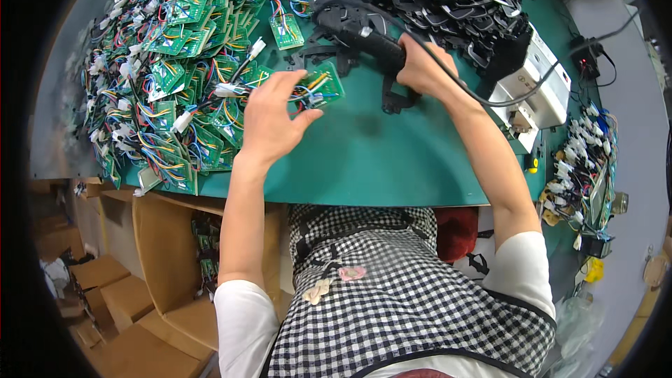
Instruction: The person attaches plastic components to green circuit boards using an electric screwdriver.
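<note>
Tbh the left hand (273, 117) is pinching the green circuit board (330, 85) between its fingers at 12 o'clock, right hand (425, 68) wrapped round the black corded tool (371, 40) toward 1, so grip edges, not wires (318, 84).

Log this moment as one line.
left hand: holding green circuit board | right hand: gripping black corded tool | surface: green table

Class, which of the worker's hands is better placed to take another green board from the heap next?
Probably the left hand: it is beside the heap, though it holds a board. The right hand is farther away, gripping a black tool.
</note>
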Demonstrator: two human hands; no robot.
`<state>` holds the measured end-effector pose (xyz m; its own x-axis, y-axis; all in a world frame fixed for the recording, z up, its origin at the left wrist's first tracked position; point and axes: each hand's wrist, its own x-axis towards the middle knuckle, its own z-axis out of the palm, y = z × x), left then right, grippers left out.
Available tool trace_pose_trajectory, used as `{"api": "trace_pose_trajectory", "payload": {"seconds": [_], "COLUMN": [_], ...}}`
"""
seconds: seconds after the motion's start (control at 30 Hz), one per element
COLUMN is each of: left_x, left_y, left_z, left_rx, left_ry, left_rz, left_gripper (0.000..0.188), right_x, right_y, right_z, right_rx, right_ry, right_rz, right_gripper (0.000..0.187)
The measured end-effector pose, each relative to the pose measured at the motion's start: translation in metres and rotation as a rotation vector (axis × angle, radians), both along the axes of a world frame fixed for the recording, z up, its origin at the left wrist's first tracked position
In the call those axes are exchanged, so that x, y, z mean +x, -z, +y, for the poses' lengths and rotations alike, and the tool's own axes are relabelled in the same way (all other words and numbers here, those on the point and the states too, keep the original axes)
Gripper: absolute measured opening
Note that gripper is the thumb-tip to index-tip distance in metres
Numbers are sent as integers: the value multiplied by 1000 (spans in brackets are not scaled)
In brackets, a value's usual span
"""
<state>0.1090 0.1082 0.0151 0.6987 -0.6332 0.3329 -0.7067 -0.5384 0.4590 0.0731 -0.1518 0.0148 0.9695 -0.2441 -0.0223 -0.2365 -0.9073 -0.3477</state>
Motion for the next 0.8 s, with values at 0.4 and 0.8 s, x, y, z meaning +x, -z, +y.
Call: {"api": "trace_pose_trajectory", "payload": {"seconds": [0.4, 0.8], "left_x": [-9, -25], "left_y": [-10, -12], "left_z": [26, 38], "left_rx": [-1203, -1098], "left_ry": [-39, -109], "left_rz": [-106, 132], "left_gripper": [60, 58], "right_x": [3, -96], "right_y": [24, -29], "right_z": [12, 30], "right_rx": [-144, -7], "right_ry": [96, -146], "right_rz": [-115, -501], "right_gripper": [28, 36]}}
